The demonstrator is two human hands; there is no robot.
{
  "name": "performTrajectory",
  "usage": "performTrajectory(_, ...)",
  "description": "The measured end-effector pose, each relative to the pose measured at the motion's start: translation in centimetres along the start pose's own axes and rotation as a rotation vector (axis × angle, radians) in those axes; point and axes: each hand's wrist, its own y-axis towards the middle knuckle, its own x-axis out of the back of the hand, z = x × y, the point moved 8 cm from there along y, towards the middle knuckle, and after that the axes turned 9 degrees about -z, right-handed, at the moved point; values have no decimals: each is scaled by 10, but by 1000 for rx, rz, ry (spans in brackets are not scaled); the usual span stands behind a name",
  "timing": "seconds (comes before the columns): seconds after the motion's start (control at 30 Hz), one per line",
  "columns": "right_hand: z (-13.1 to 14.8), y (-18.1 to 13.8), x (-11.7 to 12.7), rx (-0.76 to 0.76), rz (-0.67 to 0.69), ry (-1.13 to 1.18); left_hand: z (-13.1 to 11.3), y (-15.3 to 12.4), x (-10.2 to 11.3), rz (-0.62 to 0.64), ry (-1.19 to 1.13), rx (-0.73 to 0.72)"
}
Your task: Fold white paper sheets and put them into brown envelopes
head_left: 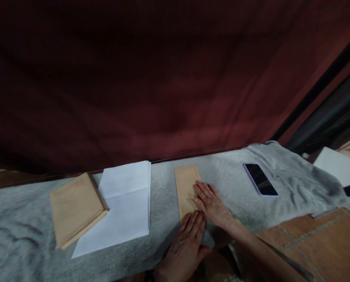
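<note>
A single brown envelope point(186, 186) lies lengthwise on the grey cloth point(22, 235) near the middle. My left hand point(188, 243) rests flat on its near end, fingers stretched out together. My right hand point(211, 203) lies flat on the envelope's right edge, fingers extended and pointing to the upper left. Neither hand grips anything. To the left sit a stack of white paper sheets point(125, 203) and a pile of brown envelopes point(75, 209) that overlaps the sheets' left side.
A dark smartphone point(260, 179) lies face up on the cloth to the right. A dark red curtain point(163, 78) hangs behind the table. A white sheet or board point(341, 166) is at the far right. Brown tiled floor point(324, 243) shows at lower right.
</note>
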Motion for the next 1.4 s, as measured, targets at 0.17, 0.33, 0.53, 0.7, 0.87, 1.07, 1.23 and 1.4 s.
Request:
performTrajectory(0.17,8,-14,2,54,-19,17,5,-2,7,-28,19,19)
performTrajectory(0.33,2,-16,8,3,-96,3,22,-10,14,-194,173,155)
performTrajectory(0.53,-19,-15,12,-179,-245,66,33,-15,9,-276,268,200)
performTrajectory(0.7,-28,-12,9,-238,-388,288,38,-6,4,-244,306,168)
performTrajectory(0.87,-40,-3,15,-367,-468,495,42,6,4,-187,326,220)
performTrajectory(1.07,-31,-3,4,-436,-263,678,42,13,2,-153,258,239)
performTrajectory(1.23,-36,-6,-1,-459,-234,623,37,22,8,-196,162,262)
performTrajectory(1.4,-39,-11,7,-442,-203,414,21,29,3,-159,153,126)
